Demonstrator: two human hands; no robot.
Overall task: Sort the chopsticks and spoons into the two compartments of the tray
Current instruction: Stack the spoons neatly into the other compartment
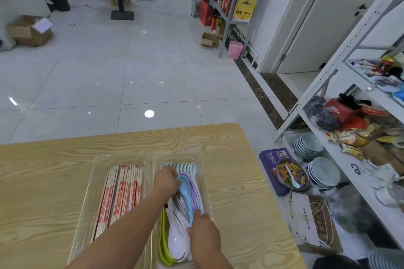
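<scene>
Tray (pixel 151 160), one clear piece with two compartments, sits on the wooden table (pixel 43 181) right in front of me. The left compartment (pixel 96 173) holds only chopsticks (pixel 122 190), all in red-and-white paper sleeves and lying lengthwise in one flat layer; there are well over a dozen, packed too tight for me to count. My left hand (pixel 166 178) reaches across into the right compartment (pixel 202 173), its fingers curled around the far, bowl end of one blue spoon (pixel 185 194). That compartment holds only spoons. A row of pale spoons (pixel 185 166) is nested across the far end, roughly seven. Green spoons (pixel 162 242) lie along the near left wall, two as far as I can tell. Beside them is a stack of white spoons (pixel 176 238), then the blue spoon on top, and purple spoons (pixel 194 190) just right of it, about two. My right hand (pixel 204 236) is at the near end with its back to me, fingertips down among the handles and touching the blue spoon's tip; I cannot tell whether they pinch it. On the shelf (pixel 328 85) to the right are a purple box (pixel 273 159), one metal bowl (pixel 293 176) of coloured bits with one white spoon in it, and two stacks of plates (pixel 324 171).
</scene>
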